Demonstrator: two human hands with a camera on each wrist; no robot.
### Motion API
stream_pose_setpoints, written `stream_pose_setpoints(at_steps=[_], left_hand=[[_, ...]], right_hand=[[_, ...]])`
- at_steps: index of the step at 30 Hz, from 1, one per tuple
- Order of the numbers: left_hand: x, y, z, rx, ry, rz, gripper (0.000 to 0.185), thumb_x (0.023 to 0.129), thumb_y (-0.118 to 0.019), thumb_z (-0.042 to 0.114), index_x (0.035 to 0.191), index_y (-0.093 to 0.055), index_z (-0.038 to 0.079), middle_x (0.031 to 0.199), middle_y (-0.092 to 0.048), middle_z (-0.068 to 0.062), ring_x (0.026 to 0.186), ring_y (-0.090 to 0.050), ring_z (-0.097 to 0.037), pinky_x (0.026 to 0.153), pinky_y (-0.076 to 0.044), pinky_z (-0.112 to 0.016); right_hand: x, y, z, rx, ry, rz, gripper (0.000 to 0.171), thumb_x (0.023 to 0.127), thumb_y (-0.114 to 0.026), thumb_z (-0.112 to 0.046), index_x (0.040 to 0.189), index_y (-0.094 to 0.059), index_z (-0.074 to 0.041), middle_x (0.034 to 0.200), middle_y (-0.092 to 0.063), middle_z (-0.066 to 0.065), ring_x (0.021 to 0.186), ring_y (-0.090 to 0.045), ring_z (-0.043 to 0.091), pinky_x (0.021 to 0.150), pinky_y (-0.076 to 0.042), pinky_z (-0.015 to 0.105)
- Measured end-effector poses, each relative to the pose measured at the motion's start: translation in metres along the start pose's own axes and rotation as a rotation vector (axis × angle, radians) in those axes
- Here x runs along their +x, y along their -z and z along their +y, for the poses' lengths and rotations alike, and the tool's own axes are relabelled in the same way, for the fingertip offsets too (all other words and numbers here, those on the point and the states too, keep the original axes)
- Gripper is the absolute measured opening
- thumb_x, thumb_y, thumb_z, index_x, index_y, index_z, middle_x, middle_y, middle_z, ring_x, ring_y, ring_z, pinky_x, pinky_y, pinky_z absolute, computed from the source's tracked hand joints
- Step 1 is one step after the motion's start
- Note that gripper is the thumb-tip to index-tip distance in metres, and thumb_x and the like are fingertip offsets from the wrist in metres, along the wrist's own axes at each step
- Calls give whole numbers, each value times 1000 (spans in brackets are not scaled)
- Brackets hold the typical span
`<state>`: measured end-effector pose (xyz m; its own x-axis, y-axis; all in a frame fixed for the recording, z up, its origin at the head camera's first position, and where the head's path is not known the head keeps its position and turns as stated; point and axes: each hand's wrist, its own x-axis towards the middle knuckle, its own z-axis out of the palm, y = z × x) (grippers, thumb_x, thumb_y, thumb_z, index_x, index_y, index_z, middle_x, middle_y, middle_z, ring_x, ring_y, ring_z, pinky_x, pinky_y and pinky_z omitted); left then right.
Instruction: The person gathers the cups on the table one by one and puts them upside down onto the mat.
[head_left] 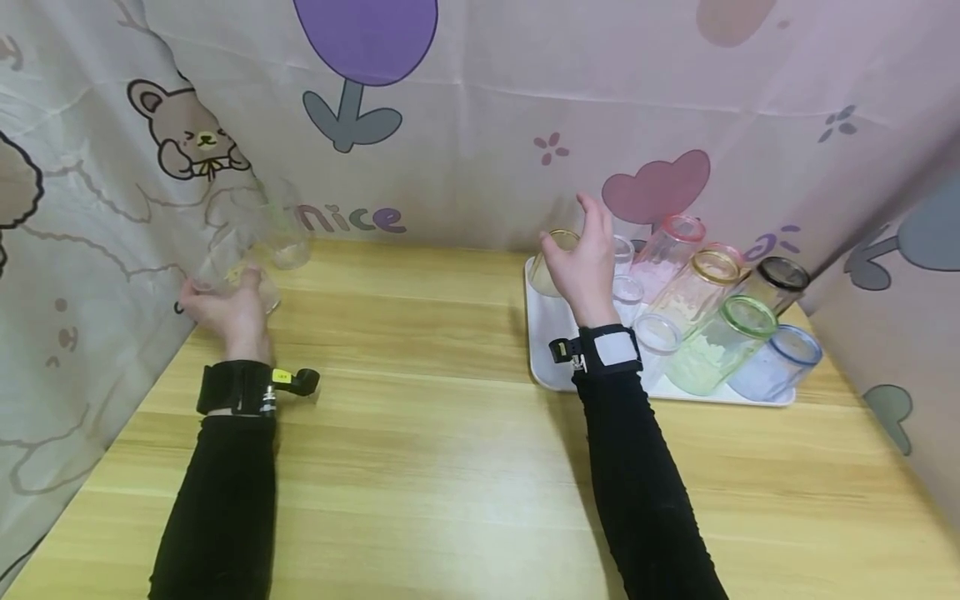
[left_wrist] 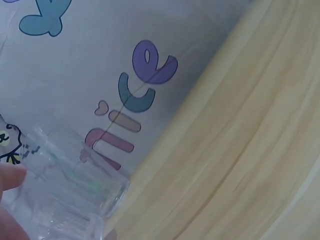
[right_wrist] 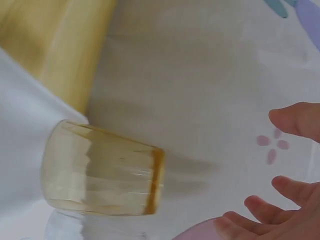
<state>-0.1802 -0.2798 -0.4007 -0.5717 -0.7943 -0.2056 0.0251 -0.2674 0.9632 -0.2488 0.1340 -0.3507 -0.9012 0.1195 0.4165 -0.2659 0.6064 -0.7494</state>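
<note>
At the far left of the table, my left hand [head_left: 231,312] curls its fingers and thumb round a clear drinking glass [head_left: 268,293], faint against the curtain. Just behind it stands another clear glass [head_left: 290,243]. In the left wrist view, two fingertips [left_wrist: 10,177] show at the edge beside these overlapping see-through glasses [left_wrist: 82,175]. My right hand [head_left: 587,271] is raised over the white tray [head_left: 546,350], thumb and fingers spread apart. Nearest to it stands an amber glass [head_left: 543,279] with a gold rim. The right wrist view shows a gap between the hand [right_wrist: 285,205] and the amber glass [right_wrist: 107,172].
More glasses crowd the tray's right side: pink [head_left: 671,250], gold-rimmed [head_left: 686,287], black-rimmed [head_left: 776,283], green [head_left: 716,350], blue [head_left: 776,367] and several small clear ones [head_left: 656,342]. A printed curtain [head_left: 465,150] hangs behind the wooden table [head_left: 420,417] and along both sides.
</note>
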Motion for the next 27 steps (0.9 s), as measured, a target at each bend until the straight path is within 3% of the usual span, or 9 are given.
stream_pose_setpoints(at_steps=[7,11,13,16,19,24,27], left_hand=[[-11,-7,3,-124,28,2,100,93,-78,29,164,-8,21,170,-11,8,152,-15,2,121,-13,-12],[-21,-11,8,-155,142,-87,109,99,-67,45,164,19,26,172,15,9,154,4,3,124,-4,-17],[-26,-14,10,-188,205,-145,109,99,-62,52,162,24,29,172,16,10,156,4,-3,125,-3,-20],[-33,-20,11,-281,260,-199,95,99,-63,55,163,2,31,170,-15,2,154,-20,-13,125,-17,-25],[-37,-26,10,-377,278,-260,74,98,-65,53,155,-24,28,150,-41,4,140,-39,-14,119,-29,-26],[-42,-33,10,-488,336,-386,69,98,-64,56,154,-38,27,147,-43,-1,139,-43,-16,119,-34,-25],[-46,-37,9,-567,381,-428,67,97,-68,53,153,-42,25,145,-42,-4,138,-45,-19,115,-40,-27]], right_hand=[[-5,8,-12,16,55,17,71,92,-75,-20,155,-44,-8,160,-40,12,148,-37,24,123,-30,37],[-8,10,-19,22,98,14,70,92,-75,-18,154,-45,-6,159,-42,13,148,-38,24,123,-30,35],[-9,10,-22,26,122,12,70,92,-75,-17,154,-45,-5,158,-43,13,147,-39,24,122,-31,34],[-11,8,-25,36,159,11,69,92,-75,-15,153,-45,-3,156,-46,14,146,-40,25,121,-32,34],[-13,6,-28,31,191,7,69,91,-76,-15,152,-46,-1,154,-47,16,145,-41,26,121,-32,34],[-16,3,-32,19,205,-19,70,91,-77,-17,152,-46,-3,155,-46,15,145,-42,25,121,-32,33],[-18,2,-34,28,212,-34,70,91,-77,-17,153,-46,-4,156,-46,15,145,-42,25,122,-32,33]])
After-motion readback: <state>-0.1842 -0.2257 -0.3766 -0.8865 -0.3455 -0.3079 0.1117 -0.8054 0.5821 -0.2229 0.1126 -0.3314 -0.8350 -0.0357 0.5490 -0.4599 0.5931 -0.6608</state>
